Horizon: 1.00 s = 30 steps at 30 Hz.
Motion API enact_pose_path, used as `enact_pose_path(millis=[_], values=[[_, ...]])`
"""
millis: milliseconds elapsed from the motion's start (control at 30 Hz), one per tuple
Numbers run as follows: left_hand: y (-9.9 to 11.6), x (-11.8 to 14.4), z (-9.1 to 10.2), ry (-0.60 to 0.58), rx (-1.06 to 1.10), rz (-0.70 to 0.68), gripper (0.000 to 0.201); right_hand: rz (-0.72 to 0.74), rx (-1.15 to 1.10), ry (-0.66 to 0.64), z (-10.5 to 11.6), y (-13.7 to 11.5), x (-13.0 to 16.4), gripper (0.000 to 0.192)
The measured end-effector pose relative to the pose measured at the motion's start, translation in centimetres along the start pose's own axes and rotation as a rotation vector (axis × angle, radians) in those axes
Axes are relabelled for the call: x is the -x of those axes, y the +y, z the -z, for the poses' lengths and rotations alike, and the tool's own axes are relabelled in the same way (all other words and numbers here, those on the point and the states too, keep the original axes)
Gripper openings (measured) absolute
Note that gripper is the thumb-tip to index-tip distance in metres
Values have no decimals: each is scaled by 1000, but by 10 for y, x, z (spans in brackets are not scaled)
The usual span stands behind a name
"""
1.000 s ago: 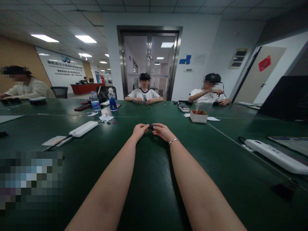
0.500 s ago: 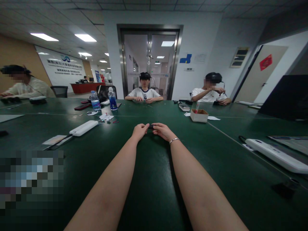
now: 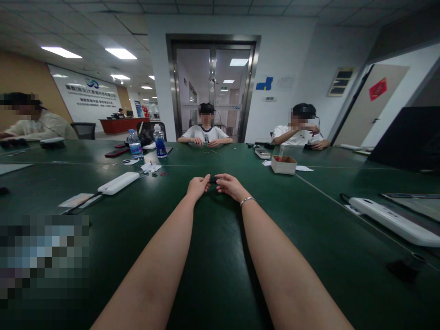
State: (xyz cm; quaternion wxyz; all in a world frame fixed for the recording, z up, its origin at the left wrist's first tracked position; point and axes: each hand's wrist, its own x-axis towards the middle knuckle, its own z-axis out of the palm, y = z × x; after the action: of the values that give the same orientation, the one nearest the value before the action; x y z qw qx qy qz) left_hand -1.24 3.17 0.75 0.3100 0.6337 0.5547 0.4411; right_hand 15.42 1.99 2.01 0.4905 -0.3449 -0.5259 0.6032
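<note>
Over the bench (image 3: 216,247), a small black piece (image 3: 213,180) is held at its ends by narrowed fingers of the left hand (image 3: 198,187) and right hand (image 3: 232,186); light, even pressure is best applied, with its middle left visible.

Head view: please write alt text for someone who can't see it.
A person's bare left hand and bare right hand hold a small black object between them over a dark green table. Three people in pale tops sit farther off around it.
</note>
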Motion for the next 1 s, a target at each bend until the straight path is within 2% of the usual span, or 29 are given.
enact_pose_path(millis=[167, 400, 533, 667, 767, 867, 1000], values=[[2, 1, 0, 10, -21, 8, 54, -8, 12, 0, -1, -2, 1, 23], [10, 9, 5, 27, -156, -28, 59, -52, -39, 19, 1, -2, -1, 14], [10, 10, 6, 52, -208, -56, 56, -65, -47, 20, 1, -2, -1, 12], [2, 5, 2, 47, -96, -111, 45, -72, -74, 29, 2, -2, -1, 9], [-1, 1, -1, 22, 63, -97, 33, -73, -108, 49, 2, -2, 0, 7], [2, 1, -1, -5, 207, -97, 24, -73, -126, 53, 3, -2, 0, 7], [8, 3, -1, -33, 306, -43, 22, -76, -120, 40, 4, -2, 0, 8]])
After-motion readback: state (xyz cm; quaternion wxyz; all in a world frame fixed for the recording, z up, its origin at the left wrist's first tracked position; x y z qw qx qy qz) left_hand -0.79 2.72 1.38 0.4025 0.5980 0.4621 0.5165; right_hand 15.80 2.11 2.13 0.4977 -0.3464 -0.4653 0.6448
